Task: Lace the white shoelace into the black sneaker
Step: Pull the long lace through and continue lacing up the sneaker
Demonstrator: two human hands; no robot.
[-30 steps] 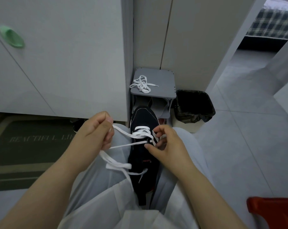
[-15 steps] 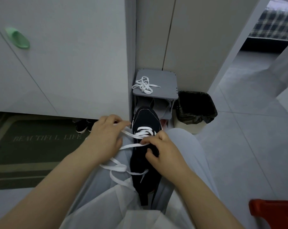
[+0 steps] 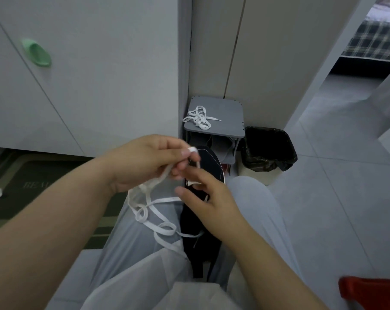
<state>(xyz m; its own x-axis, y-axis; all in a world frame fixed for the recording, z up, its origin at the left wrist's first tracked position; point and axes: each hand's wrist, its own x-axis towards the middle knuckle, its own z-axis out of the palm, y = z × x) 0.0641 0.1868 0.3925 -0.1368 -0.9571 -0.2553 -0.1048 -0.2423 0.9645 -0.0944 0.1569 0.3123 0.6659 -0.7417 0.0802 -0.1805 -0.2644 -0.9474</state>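
The black sneaker [image 3: 203,238] lies between my knees, toe pointing away, its middle hidden under my right hand. The white shoelace [image 3: 158,222] hangs in loose loops left of the shoe over my left thigh. My left hand [image 3: 144,162] pinches a folded bit of the lace between thumb and fingers, just above the toe. Resting on the shoe's tongue area is my right hand [image 3: 209,202], fingers spread and reaching toward the lace; whether it grips a strand is unclear.
A second white lace [image 3: 198,118] lies bunched on a small grey stool [image 3: 225,117] ahead. A black-lined bin [image 3: 267,151] stands right of it. White cupboard doors [image 3: 89,74] to the left, a dark doormat [image 3: 33,184] below them, a red object [image 3: 372,294] at lower right.
My left hand has moved right and up with the lace, over the shoe's toe. My right hand has opened and shifted slightly forward on the shoe. The camera has moved closer.
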